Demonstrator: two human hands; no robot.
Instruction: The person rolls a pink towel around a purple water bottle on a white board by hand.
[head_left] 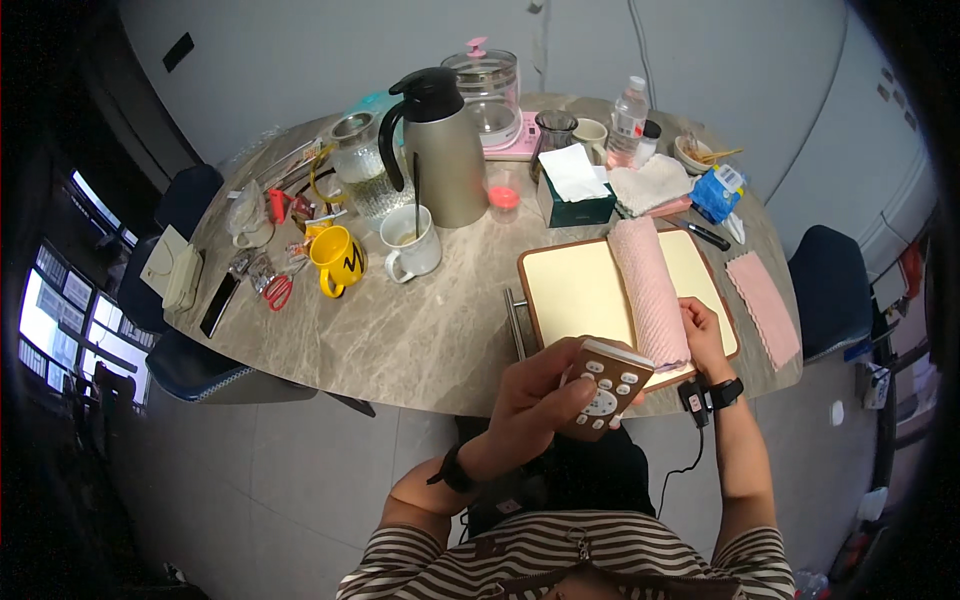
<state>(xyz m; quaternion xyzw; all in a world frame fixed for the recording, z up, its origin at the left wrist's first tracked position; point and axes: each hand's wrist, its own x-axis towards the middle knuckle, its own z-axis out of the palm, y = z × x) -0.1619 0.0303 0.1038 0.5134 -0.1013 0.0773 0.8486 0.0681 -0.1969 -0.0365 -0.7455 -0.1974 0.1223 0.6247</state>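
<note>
Remote (612, 383): where is it?

Lower centre of frame, in the left grip (540, 395), seen over the near edge of the counter (400, 335). Tilted, button face visible.

Left grip state?

Wrapped round the remote, thumb across the button face.

Right grip (705, 335)?

Right of centre, fingers curled at the right side of the rolled towel (643, 285). Can't tell if it's grasping the towel or just resting there.

Towel?

Pink, textured, laid lengthwise over the cream board (575, 285). Brown rim on the board, metal handle (516, 325) at its left. Flat pink cloth (764, 308) right of the board.

Other stuff?

Yellow mug (337, 258) and white mug (412, 250) left of centre, scissors (279, 293) further left. Jug (448, 160) upper centre, kettle (490, 85) behind it. Tissue box (578, 206) just beyond the board, bottle (628, 122) upper right.
</note>
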